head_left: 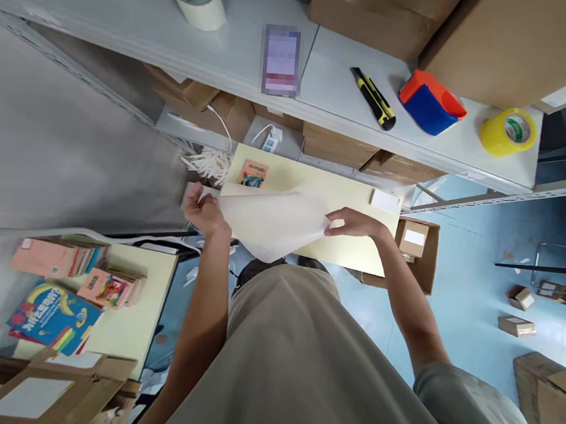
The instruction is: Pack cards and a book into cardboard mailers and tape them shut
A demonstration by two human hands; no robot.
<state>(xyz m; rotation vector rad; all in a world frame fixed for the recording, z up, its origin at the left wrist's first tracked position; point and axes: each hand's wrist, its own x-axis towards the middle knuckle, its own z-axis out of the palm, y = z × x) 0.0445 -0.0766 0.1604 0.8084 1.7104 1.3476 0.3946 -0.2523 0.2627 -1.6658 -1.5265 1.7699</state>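
Note:
A thin, whitish sheet [277, 221], slightly see-through, hangs in front of me over the cream tabletop [349, 240]. I cannot make out whether it is paper or plastic. My right hand [348, 222] pinches its right corner between thumb and fingers. At the other end, my left hand [207, 212] has curled fingers against the sheet's left edge; the exact grip is partly hidden. Just beyond the sheet, a pink-covered book [253, 174] lies on the tabletop. A white label or paper slip [385, 200] rests near the table's right end.
A grey shelf [237, 45] above the table carries tape rolls [203, 10], a phone-like blurred screen [281, 60], a box cutter [373, 98] and a red-blue tape dispenser [431, 103]. Books [56, 315] are stacked on a left side table. An open carton [422, 275] stands right.

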